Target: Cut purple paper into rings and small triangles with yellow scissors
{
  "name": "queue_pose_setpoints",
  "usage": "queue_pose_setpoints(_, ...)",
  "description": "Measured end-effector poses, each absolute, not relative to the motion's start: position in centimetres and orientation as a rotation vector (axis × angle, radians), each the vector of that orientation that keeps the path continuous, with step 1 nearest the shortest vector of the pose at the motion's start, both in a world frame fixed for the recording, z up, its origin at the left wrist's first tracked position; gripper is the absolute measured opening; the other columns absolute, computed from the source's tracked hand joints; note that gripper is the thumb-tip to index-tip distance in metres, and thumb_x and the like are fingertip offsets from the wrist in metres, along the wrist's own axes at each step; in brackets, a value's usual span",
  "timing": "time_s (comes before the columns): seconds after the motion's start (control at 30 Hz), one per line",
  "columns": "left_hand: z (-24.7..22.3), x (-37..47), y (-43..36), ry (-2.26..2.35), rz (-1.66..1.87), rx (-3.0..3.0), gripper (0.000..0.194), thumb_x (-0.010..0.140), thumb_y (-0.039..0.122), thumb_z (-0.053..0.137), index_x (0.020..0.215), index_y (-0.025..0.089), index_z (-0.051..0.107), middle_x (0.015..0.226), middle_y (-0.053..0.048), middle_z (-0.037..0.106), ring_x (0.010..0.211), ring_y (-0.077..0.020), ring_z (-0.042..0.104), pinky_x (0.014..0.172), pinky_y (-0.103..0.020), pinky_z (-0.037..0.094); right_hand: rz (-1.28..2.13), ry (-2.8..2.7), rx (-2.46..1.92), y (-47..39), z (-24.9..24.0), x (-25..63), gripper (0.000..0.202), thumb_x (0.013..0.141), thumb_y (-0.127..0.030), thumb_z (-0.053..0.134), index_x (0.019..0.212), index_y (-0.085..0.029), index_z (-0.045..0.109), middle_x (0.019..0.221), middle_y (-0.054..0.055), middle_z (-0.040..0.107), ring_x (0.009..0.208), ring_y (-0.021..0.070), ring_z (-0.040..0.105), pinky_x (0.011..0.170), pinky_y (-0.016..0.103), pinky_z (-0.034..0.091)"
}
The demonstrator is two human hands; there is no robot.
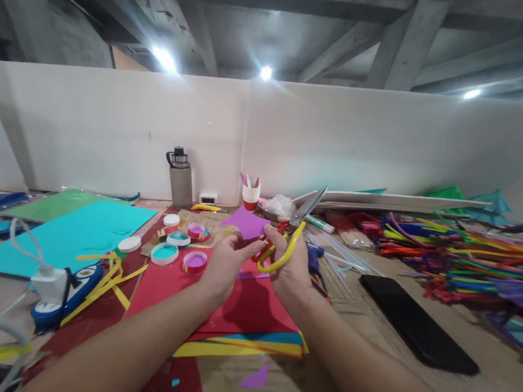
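Table [493,377] cluttered; left hand [225,267] pinches purple paper [248,222], right hand [293,275] grips scissors [294,230].

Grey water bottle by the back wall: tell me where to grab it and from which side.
Grip the grey water bottle around its straight body, coming from the front. It stands upright against the wall, so the back is blocked; its small lid handle is a weaker hold.

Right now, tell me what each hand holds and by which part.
Left hand pinches the purple paper by its near edge; right hand grips the scissors by their yellow handles.
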State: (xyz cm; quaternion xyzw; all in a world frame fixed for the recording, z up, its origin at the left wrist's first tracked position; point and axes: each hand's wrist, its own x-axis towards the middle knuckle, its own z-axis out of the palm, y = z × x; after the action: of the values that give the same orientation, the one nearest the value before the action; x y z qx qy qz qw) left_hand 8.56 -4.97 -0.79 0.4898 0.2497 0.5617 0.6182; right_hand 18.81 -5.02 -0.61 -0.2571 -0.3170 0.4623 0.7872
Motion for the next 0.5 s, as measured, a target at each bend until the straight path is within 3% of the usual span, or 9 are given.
queue_pose_setpoints(0.33,-0.8,9.7,-3.9,0.674,1.421,1.001,0.025,0.06,0.03,0.081,0.066,0.017,0.061,0.066,0.0,0.065,0.066,-0.0154,0.059,0.067,-0.029,0.044,0.979,-0.755,-0.563,-5.4,-0.8,18.4,0.051,0.066,-0.024,0.078,0.108,-0.025,0.048,0.069,-0.009,0.058,0.053,0.0099,0.058,0.057,0.026,0.052)
queue_pose_setpoints(0.5,-0.3,8.9,-4.1,0.695,1.384,0.961,0.024,0.059,0.028,0.081,0.062,0.015,0.061,0.062,0.0,0.064,0.06,-0.0122,0.056,0.064,-0.027,0.041,0.995,-0.843,-0.612,-5.4,-0.7,18.3,0.048,0.069,-0.027,0.076,0.108,-0.025,0.048,0.068,-0.009,0.058,0.05,0.0088,0.056,0.051,0.022,0.049)
